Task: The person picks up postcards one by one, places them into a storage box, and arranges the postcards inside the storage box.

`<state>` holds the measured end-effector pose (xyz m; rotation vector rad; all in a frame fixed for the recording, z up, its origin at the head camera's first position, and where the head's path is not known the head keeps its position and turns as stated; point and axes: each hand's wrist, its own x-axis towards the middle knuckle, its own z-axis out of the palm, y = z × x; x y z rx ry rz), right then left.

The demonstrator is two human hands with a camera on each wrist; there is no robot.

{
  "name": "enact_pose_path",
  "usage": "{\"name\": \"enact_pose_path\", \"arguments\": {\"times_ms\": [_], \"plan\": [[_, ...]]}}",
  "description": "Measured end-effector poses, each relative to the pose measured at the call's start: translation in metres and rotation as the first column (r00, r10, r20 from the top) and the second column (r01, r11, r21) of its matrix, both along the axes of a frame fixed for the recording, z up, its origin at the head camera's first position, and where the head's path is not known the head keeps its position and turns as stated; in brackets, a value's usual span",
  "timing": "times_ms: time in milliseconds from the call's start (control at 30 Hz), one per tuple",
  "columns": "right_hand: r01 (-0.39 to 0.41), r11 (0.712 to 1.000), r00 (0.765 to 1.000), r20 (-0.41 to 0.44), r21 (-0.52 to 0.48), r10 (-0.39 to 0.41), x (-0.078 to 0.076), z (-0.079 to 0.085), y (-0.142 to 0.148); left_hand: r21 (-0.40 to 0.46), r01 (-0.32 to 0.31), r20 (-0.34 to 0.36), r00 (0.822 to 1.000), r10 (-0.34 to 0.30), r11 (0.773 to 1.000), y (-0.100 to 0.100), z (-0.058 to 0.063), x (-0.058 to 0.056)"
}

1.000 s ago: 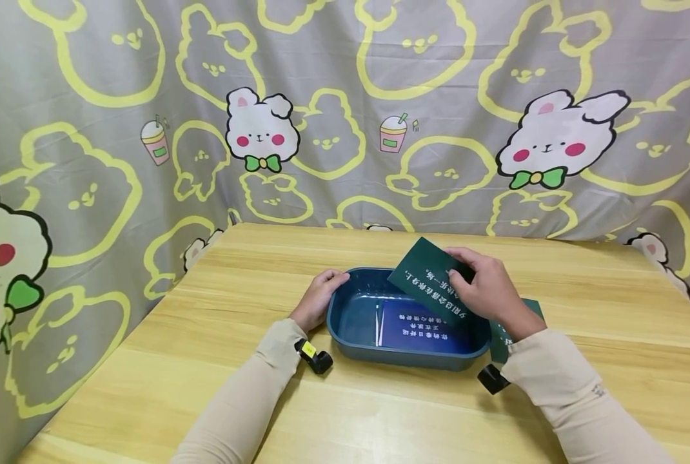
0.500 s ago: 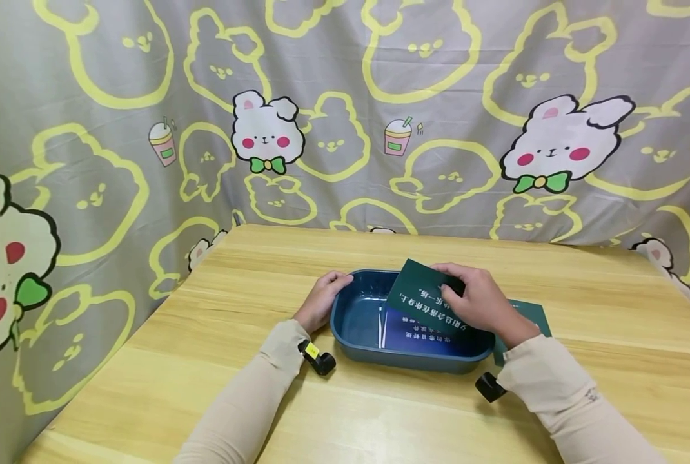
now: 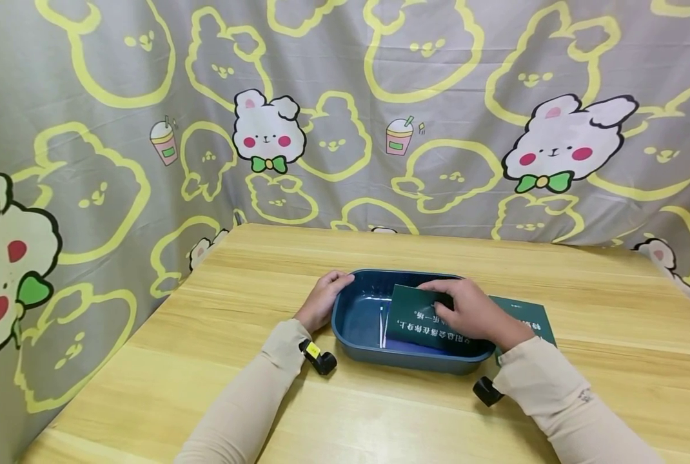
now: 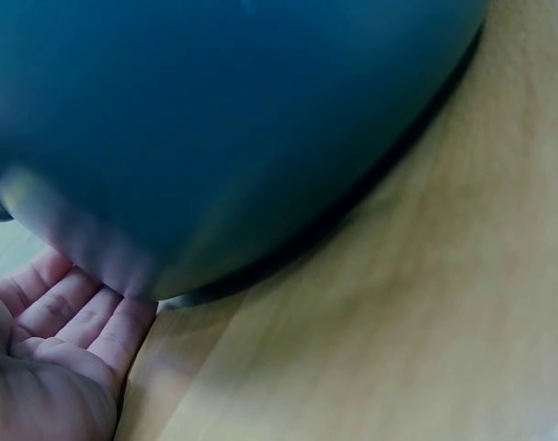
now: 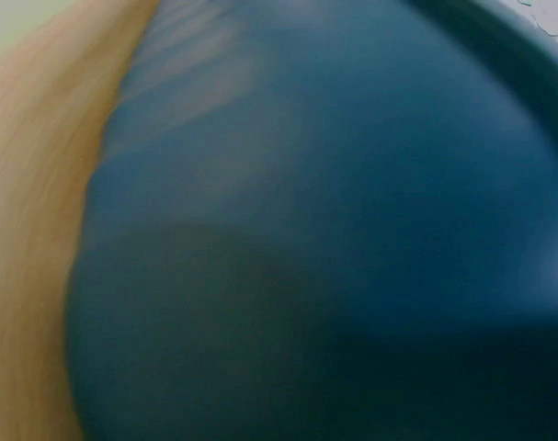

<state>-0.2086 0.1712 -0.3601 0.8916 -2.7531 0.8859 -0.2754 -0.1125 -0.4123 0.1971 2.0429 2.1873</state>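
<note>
A dark blue, rounded plastic basin (image 3: 409,359) stands on the table in the head view. My left hand (image 3: 322,298) holds its left end, thumb over the rim; in the left wrist view the fingers (image 4: 90,317) lie against the outer wall. With my right hand (image 3: 469,310) I pinch a dark green card (image 3: 407,322) with white writing, low inside the basin. Beneath it shows part of a blue card (image 3: 417,347), with thin white edges at its left. The right wrist view holds only the basin's wall (image 5: 260,165) and table; the right hand is hidden there.
Another dark green printed card (image 3: 531,316) lies on the wooden table (image 3: 264,270) just right of the basin, partly covered by the right wrist. A patterned grey curtain (image 3: 345,64) hangs behind and to the left of the table.
My right hand has moved down and slightly left, bringing the green card from a tilt above the rim to nearly flat over the blue card. The left hand keeps its hold on the basin.
</note>
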Motion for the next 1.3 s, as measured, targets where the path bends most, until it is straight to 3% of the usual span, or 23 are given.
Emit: {"name": "enact_pose_path", "arguments": {"times_ms": [233, 400, 800, 1133, 1300], "plan": [[-0.008, 0.991, 0.994, -0.11, 0.134, 0.023, -0.0018, -0.0029, -0.0018, 0.001, -0.009, 0.01, 1.0, 0.009, 1.0, 0.0006, 0.0004, -0.0003], [0.008, 0.963, 0.976, -0.212, 0.268, 0.05, -0.0017, -0.006, -0.0029, -0.011, -0.013, 0.005, 1.0, 0.013, 1.0, 0.0006, -0.001, -0.0013], [0.068, 0.91, 0.98, -0.197, 0.409, 0.016, 0.0005, -0.0079, -0.008, -0.013, -0.019, -0.008, 1.0, 0.019, 1.0, 0.0005, -0.0023, -0.0024], [0.057, 0.922, 0.98, -0.197, 0.382, 0.021, 0.0003, -0.0098, -0.0068, 0.008, -0.021, -0.005, 1.0, 0.021, 1.0, 0.0007, -0.0017, -0.0018], [0.032, 0.968, 0.982, -0.19, 0.249, 0.016, -0.0006, -0.0087, -0.0041, 0.01, -0.021, -0.007, 1.0, 0.021, 1.0, 0.0017, -0.0007, -0.0016]]}}
